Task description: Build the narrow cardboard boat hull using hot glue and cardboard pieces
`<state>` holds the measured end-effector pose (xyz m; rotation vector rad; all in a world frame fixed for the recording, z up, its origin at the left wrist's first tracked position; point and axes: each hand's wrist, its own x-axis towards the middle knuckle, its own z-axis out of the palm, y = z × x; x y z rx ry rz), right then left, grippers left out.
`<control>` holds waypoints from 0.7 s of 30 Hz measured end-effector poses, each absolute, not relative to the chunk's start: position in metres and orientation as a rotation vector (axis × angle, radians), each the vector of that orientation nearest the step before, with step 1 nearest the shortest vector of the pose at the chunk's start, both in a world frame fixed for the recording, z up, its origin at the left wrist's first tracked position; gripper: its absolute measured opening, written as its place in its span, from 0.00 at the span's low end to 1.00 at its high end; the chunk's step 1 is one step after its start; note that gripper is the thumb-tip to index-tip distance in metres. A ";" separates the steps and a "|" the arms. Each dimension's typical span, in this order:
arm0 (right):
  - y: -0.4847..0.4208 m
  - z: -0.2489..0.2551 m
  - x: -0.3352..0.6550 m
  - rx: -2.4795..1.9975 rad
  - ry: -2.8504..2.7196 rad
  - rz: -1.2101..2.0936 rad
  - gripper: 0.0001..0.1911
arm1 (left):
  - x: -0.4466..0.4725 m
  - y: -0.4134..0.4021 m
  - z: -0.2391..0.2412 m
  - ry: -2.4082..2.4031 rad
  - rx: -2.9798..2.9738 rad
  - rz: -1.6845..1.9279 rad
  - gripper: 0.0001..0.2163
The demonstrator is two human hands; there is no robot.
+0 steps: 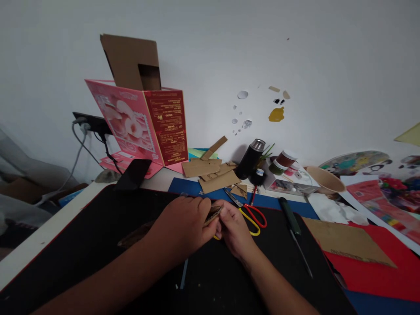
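Note:
My left hand [185, 221] grips a piece of corrugated cardboard [213, 214] over the black mat [213, 288]. My right hand [235, 227] pinches the same piece at its right edge, and the two hands almost meet there. Most of the cardboard is hidden by my fingers. A brown pointed end [133, 235] shows to the left of my left wrist; whether it belongs to the same piece I cannot tell. Just beyond my right hand lie scissors [254, 216] with red and yellow handles. A thin blue strip [184, 274] rests on the mat below my hands.
Cardboard scraps [219, 180], a black thermos [250, 159] and paint jars [282, 162] stand behind. To the right lie a green-handled tool [290, 217], a cardboard sheet [348, 240] and red paper [377, 275]. A pink box [131, 127] and phone [133, 174] are back left.

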<state>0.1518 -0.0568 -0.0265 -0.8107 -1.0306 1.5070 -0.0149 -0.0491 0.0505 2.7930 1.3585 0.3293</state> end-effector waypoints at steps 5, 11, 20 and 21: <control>-0.057 -0.027 0.151 -0.789 -1.042 1.512 0.28 | -0.016 -0.049 0.051 1.368 2.824 0.293 0.08; -0.057 -0.027 0.150 -0.783 -1.034 1.525 0.26 | -0.018 -0.043 0.052 1.357 2.811 0.249 0.10; -0.055 -0.026 0.151 -0.765 -0.980 1.533 0.25 | -0.017 -0.041 0.051 1.348 2.759 0.219 0.09; -0.055 -0.026 0.151 -0.765 -0.972 1.532 0.25 | -0.017 -0.040 0.050 1.340 2.752 0.225 0.09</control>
